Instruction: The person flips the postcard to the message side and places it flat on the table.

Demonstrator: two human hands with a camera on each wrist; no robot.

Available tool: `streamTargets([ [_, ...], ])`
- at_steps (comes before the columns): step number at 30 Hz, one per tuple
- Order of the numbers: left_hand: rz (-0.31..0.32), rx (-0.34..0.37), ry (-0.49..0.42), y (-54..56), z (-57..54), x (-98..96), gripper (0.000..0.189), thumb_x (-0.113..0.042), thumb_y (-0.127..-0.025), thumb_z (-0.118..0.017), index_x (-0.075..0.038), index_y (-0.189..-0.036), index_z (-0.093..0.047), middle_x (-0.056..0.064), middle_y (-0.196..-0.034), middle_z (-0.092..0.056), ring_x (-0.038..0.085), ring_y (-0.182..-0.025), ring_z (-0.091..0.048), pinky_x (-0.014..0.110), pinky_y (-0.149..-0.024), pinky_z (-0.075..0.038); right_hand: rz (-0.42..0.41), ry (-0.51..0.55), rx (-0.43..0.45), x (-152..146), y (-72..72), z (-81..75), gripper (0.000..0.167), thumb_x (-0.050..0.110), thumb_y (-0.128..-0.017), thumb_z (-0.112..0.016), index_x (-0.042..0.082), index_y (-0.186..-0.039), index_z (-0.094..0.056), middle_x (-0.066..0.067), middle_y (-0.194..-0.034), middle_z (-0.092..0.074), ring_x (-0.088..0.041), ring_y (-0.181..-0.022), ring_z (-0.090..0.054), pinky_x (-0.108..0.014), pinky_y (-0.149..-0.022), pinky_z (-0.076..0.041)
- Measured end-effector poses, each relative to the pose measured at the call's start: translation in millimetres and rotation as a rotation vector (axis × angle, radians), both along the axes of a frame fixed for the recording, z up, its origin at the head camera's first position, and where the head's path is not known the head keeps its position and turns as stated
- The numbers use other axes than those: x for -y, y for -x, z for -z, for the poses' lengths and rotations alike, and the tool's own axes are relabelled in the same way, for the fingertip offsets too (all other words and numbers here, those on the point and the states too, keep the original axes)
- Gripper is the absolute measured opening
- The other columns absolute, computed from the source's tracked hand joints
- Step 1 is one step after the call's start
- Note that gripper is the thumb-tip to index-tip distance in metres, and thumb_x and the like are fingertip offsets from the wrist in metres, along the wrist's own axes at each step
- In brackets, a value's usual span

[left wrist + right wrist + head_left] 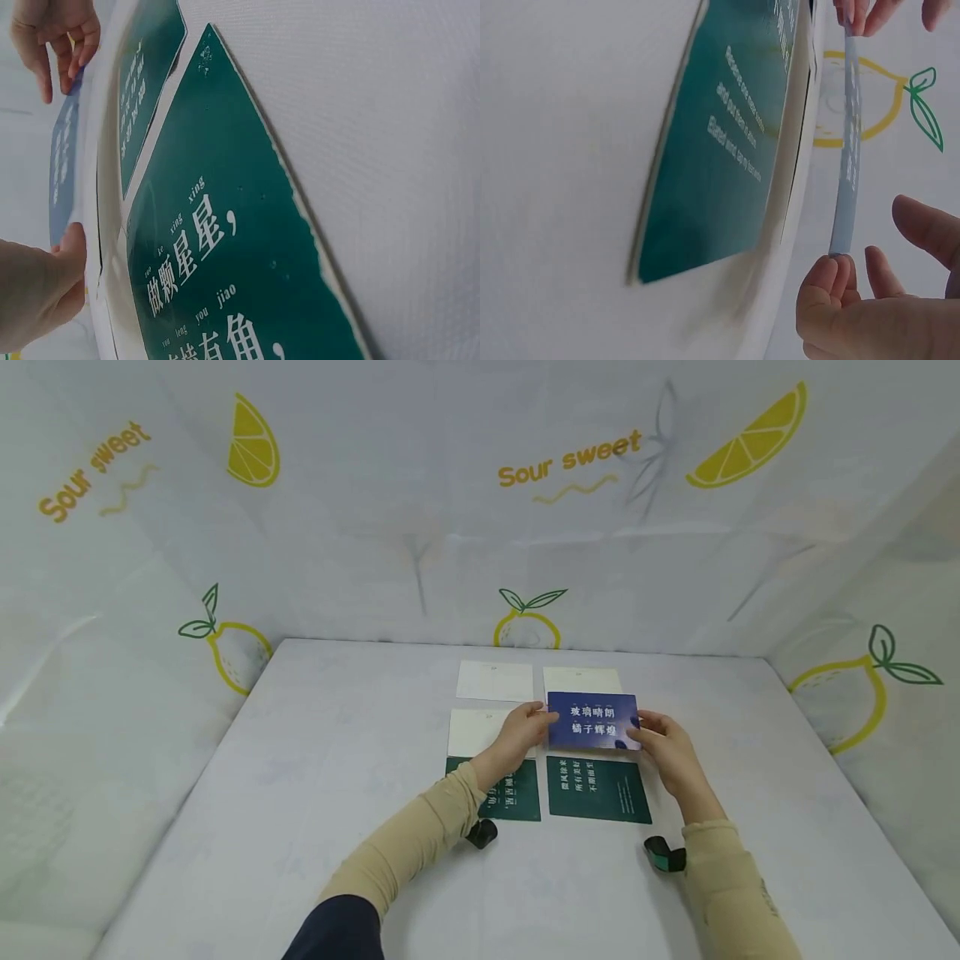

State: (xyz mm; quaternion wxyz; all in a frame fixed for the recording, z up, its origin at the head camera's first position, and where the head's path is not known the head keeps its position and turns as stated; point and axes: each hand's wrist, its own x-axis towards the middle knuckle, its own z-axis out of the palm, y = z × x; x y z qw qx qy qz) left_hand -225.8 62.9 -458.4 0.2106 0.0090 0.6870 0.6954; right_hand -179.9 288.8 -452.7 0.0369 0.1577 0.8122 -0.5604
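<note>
Nearest, the person's beige sleeves (408, 827) reach in over the white desk (300, 760), a dark piece (665, 856) beside each wrist; beyond these, a left green card (521, 802) and a right green card (596, 789) lie side by side, well in from the desk's left and right edges, the left one partly hidden by the arm; farther in, the left hand (513, 739) pinches the left edge of a blue-purple card (592, 722) printed with white characters, and the right hand (671, 756) pinches its right edge; this card is held up off the desk, beyond the right green one; one pale card (472, 731) lies beyond the left green card, and two more pale cards (495, 681) lie near the desk's far edge, the right one partly covered; behind that edge rises a white lemon-print sheet (337, 527).
</note>
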Motion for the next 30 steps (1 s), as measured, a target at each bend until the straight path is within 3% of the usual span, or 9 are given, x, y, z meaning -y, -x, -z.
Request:
streamTargets([
  [6,-0.074,-0.063,0.076,-1.5,2.1,-3.3,0.053,0.001,-0.082,-0.061,-0.002,-0.133,-0.048,0.012,-0.120,-0.056,0.019,-0.103,-0.056,0.027,-0.087,-0.052,0.086,-0.059,-0.048,-17.4,20.2,42.7,0.059,0.008,-0.088,-0.054,0.007,-0.143,-0.033,-0.019,-0.144,-0.035,-0.035,-0.125,-0.040,-0.049,-0.107,-0.035],
  [8,-0.085,-0.086,0.108,-2.4,1.8,-3.7,0.054,0.003,-0.080,-0.062,-0.003,-0.132,-0.050,0.011,-0.117,-0.057,0.017,-0.098,-0.057,0.025,-0.082,-0.052,0.104,-0.063,-0.055,-17.7,21.8,46.4,0.060,0.005,-0.086,-0.054,0.008,-0.143,-0.034,-0.018,-0.142,-0.038,-0.034,-0.123,-0.042,-0.046,-0.104,-0.038],
  [11,-0.108,-0.116,0.136,-3.8,1.0,-4.0,0.055,0.004,-0.078,-0.062,-0.004,-0.130,-0.051,0.011,-0.112,-0.058,0.016,-0.094,-0.056,0.022,-0.076,-0.050,0.127,-0.077,-0.063,-16.2,22.3,47.0,0.061,0.003,-0.084,-0.053,0.009,-0.142,-0.036,-0.016,-0.138,-0.041,-0.030,-0.117,-0.045,-0.032,-0.094,-0.044],
  [15,-0.145,-0.145,0.135,-4.2,1.2,-5.0,0.053,0.005,-0.075,-0.063,-0.005,-0.126,-0.054,0.009,-0.103,-0.057,0.015,-0.088,-0.052,0.019,-0.069,-0.046,0.158,-0.083,-0.076,-15.0,22.7,47.7,0.055,0.007,-0.087,-0.053,0.010,-0.140,-0.040,-0.012,-0.127,-0.046,-0.022,-0.106,-0.049,-0.012,-0.077,-0.043],
  [18,-0.172,-0.155,0.120,-3.3,2.2,-5.7,0.045,0.004,-0.077,-0.063,-0.005,-0.120,-0.056,0.006,-0.095,-0.056,0.012,-0.082,-0.051,0.018,-0.067,-0.046,0.162,-0.083,-0.089,-16.7,23.3,49.1,0.049,0.011,-0.090,-0.052,0.009,-0.139,-0.042,-0.005,-0.114,-0.048,-0.016,-0.097,-0.049,-0.006,-0.069,-0.043],
  [21,-0.193,-0.163,0.106,-2.6,2.3,-5.5,0.032,0.002,-0.080,-0.062,-0.004,-0.112,-0.058,0.002,-0.087,-0.054,0.010,-0.077,-0.050,0.018,-0.066,-0.048,0.153,-0.074,-0.106,-16.3,21.1,44.6,0.045,0.014,-0.092,-0.052,0.007,-0.136,-0.045,0.000,-0.101,-0.046,-0.012,-0.089,-0.046,-0.006,-0.064,-0.042],
  [24,-0.204,-0.174,0.098,-1.8,1.6,-4.7,0.021,-0.002,-0.084,-0.061,-0.004,-0.105,-0.060,0.000,-0.082,-0.052,0.009,-0.073,-0.049,0.018,-0.065,-0.048,0.140,-0.041,-0.118,-11.0,14.2,31.0,0.042,0.019,-0.092,-0.053,0.004,-0.131,-0.047,0.003,-0.093,-0.044,-0.009,-0.084,-0.044,-0.009,-0.062,-0.042],
  [30,-0.211,-0.194,0.094,0.6,2.1,-3.3,0.010,-0.007,-0.087,-0.061,-0.006,-0.097,-0.061,0.000,-0.084,-0.053,0.008,-0.073,-0.051,0.019,-0.066,-0.049,0.196,0.040,-0.128,9.1,-1.5,-2.5,0.028,0.018,-0.092,-0.055,0.004,-0.116,-0.052,0.004,-0.088,-0.044,-0.006,-0.080,-0.046,-0.010,-0.065,-0.044],
])
